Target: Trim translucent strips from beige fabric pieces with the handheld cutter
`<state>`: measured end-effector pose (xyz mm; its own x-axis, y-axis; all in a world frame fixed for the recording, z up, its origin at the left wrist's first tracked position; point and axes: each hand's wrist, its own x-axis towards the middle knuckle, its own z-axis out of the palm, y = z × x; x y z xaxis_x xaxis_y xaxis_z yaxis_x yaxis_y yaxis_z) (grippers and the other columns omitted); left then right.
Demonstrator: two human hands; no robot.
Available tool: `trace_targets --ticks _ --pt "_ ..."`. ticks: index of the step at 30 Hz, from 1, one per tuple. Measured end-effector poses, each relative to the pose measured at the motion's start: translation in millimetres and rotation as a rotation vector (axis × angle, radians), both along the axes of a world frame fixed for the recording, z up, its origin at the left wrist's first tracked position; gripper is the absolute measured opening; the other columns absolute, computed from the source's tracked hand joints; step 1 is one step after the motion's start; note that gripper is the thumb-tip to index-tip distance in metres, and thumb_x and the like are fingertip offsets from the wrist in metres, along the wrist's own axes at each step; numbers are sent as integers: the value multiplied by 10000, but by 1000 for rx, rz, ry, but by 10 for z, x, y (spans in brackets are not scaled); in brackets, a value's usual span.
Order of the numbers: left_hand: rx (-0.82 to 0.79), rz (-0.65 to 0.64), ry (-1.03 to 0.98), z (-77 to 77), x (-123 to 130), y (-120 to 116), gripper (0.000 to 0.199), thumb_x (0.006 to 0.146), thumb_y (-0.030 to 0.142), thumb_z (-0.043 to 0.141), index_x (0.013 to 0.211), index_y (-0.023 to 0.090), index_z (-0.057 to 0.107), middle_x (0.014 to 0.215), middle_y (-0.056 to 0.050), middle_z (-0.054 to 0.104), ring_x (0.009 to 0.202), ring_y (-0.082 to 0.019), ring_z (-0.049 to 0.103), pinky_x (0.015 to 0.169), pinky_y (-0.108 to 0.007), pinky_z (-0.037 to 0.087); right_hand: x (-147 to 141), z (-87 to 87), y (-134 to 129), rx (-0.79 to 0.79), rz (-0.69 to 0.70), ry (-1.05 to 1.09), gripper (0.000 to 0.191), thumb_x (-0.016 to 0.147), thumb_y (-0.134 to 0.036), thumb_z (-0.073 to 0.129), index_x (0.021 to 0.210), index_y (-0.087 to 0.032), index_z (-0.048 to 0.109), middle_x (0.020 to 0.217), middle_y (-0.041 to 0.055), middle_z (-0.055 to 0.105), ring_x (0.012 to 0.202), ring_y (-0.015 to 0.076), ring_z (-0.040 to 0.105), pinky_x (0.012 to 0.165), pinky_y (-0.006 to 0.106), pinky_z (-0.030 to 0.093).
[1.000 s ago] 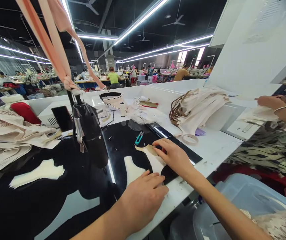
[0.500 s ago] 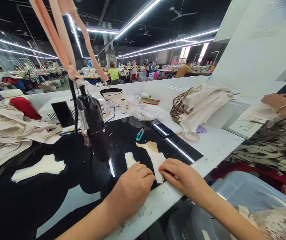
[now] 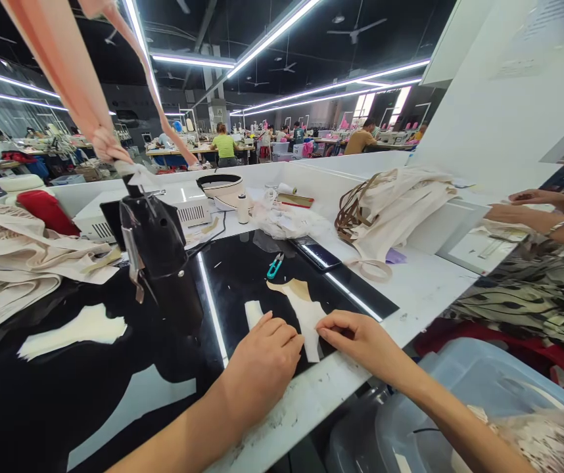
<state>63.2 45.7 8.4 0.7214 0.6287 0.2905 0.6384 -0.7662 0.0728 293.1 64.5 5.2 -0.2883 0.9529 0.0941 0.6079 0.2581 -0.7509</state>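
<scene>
A pale cut fabric piece (image 3: 306,322) with a tan upper edge lies on the black work surface between my hands. My right hand (image 3: 348,334) has its thumb and forefinger pinched at that piece's right edge. To the left, my left hand (image 3: 268,355) rests with its fingers curled together; its fingertips are hidden, so I cannot see what they hold. A small white strip (image 3: 253,313) sticks out from under its far side. Beyond the fabric piece lie teal thread snips (image 3: 275,265).
A black handheld tool (image 3: 161,263) hangs from peach fabric straps on the left. White cut pieces (image 3: 75,330) and a grey template (image 3: 137,407) lie left. A phone (image 3: 316,254), fabric pile (image 3: 400,203) and clear bin (image 3: 489,381) are right. A co-worker's hands (image 3: 533,213) are far right.
The hanging tool and its straps have swung to the left. My right hand's fingers have shifted slightly at the fabric edge. The co-worker's hands have moved left and a little lower.
</scene>
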Motion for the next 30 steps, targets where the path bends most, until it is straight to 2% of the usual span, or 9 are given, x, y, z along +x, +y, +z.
trace_targets --ticks 2,5,7,10,15,17,21,26,30 --pt "12 14 22 30 19 -1 165 1004 120 523 1100 166 649 999 -34 663 1002 -215 618 1107 -454 435 -8 14 -3 -8 -14 18 275 904 -383 554 830 -213 756 796 26 713 751 195 625 672 304 443" --pt "15 39 31 86 57 -2 157 1009 130 518 1078 165 654 955 -46 644 954 -228 601 942 -398 507 -18 31 1 -20 -29 42 278 886 -400 573 822 -211 768 784 25 713 730 192 616 655 300 433" --pt "-2 56 14 122 84 -2 158 1012 129 513 1063 167 658 925 -46 634 919 -226 587 860 -367 506 -20 37 8 -27 -34 58 282 878 -410 583 819 -213 775 780 24 715 725 190 616 651 297 432" --pt "-92 77 -20 160 122 3 159 1022 148 508 1003 167 665 899 -42 624 896 -218 567 834 -359 481 -24 46 7 -35 -37 81 276 876 -414 596 821 -222 786 788 21 720 736 191 627 658 295 437" --pt "-385 183 -208 163 180 53 184 998 308 608 873 193 676 909 -24 605 893 -206 540 778 -336 428 -41 49 -21 -37 -34 114 258 894 -402 602 829 -242 794 850 19 751 810 198 666 725 296 464" --pt "-450 210 -280 154 194 79 208 998 285 597 825 205 679 878 -11 596 877 -193 537 770 -324 411 -51 34 -26 -32 -34 122 251 898 -393 602 833 -244 793 866 20 757 832 202 676 745 299 472" --pt "-477 238 -342 151 180 103 277 1001 240 553 747 204 657 824 2 593 853 -177 543 765 -311 400 -78 4 -49 2 -53 128 255 911 -406 589 877 -239 780 879 29 747 820 203 662 721 303 476" --pt "-521 255 -416 166 134 99 267 981 259 565 739 213 667 807 20 601 816 -151 567 715 -275 407 -156 36 -154 70 -79 101 242 932 -440 603 947 -246 749 782 11 672 659 167 558 592 287 421" --pt "-533 226 -438 181 135 87 223 943 164 564 820 239 733 817 24 619 832 -146 585 728 -262 423 -208 62 -220 129 -36 70 174 945 -383 615 950 -268 745 881 23 699 768 186 607 684 301 464"
